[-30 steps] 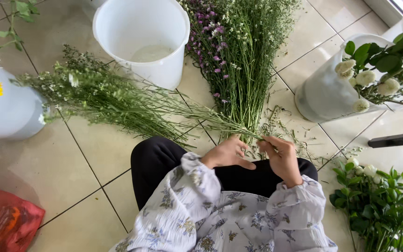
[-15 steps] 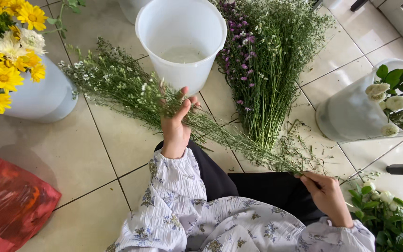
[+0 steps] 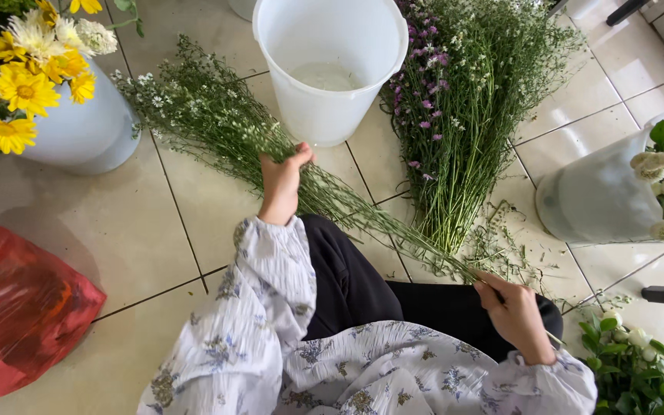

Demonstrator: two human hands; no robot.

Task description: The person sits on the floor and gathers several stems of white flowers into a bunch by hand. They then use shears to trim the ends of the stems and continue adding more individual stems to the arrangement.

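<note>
Stems in hand, bundle not yet gathered

Sprig bundle (image 3: pixel 270 146) of thin green stems with tiny white flowers lies diagonally across the tiled floor (image 3: pixel 140 223), flower heads far left, cut ends near right. Left hand (image 3: pixel 282 180) is clenched round the stems about mid-length, beside the near wall of the white bucket (image 3: pixel 324 69). Right hand (image 3: pixel 512 315) pinches the stem ends low at the right, fingers closed on them over the lap

Progress, as a judgement: the stems are splayed at the flower end and loosely fanned along their length, so they look sorted out from the pile but not squared up or tied. No band, string or wrap visible. Bits of trimmed leaf litter the tiles near the right hand

Textures: stems wiry, fine, flexible; blooms small and airy. Bucket is smooth translucent white plastic, round, upright, a little water at the bottom

Further out: second bunch (image 3: pixel 470 100) right of the bucket, denser, green with small purple flowers, lying flat, stem ends near. Far left, yellow and white daisy-like flowers (image 3: pixel 17 69) in a pale round container. Right edge, pale tub of cream blooms (image 3: pixel 616 192), tilted. Near right, leafy greens (image 3: pixel 639 369). Near left, crumpled glossy red plastic bag (image 3: pixel 17 315)
</note>
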